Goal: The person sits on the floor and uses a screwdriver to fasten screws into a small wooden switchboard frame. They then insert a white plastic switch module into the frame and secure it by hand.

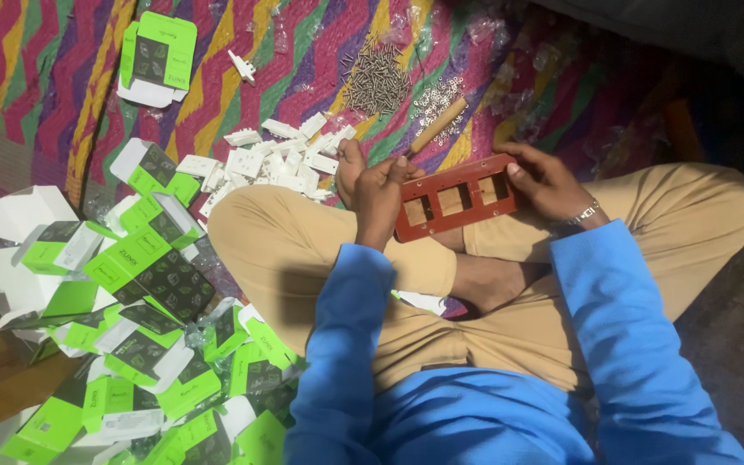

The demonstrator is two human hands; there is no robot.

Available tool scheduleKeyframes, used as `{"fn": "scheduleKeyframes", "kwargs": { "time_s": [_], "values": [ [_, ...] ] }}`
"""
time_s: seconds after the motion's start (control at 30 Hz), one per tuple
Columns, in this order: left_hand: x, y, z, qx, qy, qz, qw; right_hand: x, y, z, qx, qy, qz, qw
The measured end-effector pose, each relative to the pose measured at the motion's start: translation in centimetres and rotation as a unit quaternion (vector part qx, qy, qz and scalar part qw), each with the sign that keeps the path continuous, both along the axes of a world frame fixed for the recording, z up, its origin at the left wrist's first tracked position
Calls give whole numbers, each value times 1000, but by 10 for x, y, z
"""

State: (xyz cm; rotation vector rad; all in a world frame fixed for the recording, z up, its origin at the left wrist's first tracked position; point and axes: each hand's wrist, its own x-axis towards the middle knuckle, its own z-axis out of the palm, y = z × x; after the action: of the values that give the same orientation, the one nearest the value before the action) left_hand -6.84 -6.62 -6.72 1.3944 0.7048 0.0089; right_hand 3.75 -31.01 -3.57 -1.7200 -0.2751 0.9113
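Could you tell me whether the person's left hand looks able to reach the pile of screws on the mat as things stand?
Probably yes: the screws lie uncovered just beyond the left hand, though it currently grips a wooden-handled tool.

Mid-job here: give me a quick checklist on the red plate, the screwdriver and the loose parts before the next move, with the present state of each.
1. Red plate held at both ends: ok; right hand grips its right end, left hand is at its left end.
2. Screwdriver in the left hand: ok; its wooden handle sticks out above the fist.
3. Tip seated on a screw: cannot tell; the fist hides it.
4. Screws within view: ok; a pile lies on the striped mat.
5. White switch parts nearby: ok; heaped beside the left knee.
6. Plate's three openings filled: not ok; all show empty.
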Motion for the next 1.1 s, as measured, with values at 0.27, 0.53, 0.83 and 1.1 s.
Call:
{"fn": "scheduleKeyframes", "kwargs": {
  "time_s": [0.27, 0.53, 0.83, 1.1],
  "values": [
    [-4, -1, 1, 19, 0, -13, 1000, -1, 4, 6, -13, 43, -30, 999],
    [-7, -6, 0, 61, -20, -20, 998, -2, 21, -4, -49, 64, -114, 990],
    [-12, -1, -5, 90, -226, 85, 966, -20, -7, 14, 129, -243, -62, 959],
    [-6, -6, -10, 166, -81, 114, 976, -22, -52, 25, 80, -361, -188, 910]
  ]
}}
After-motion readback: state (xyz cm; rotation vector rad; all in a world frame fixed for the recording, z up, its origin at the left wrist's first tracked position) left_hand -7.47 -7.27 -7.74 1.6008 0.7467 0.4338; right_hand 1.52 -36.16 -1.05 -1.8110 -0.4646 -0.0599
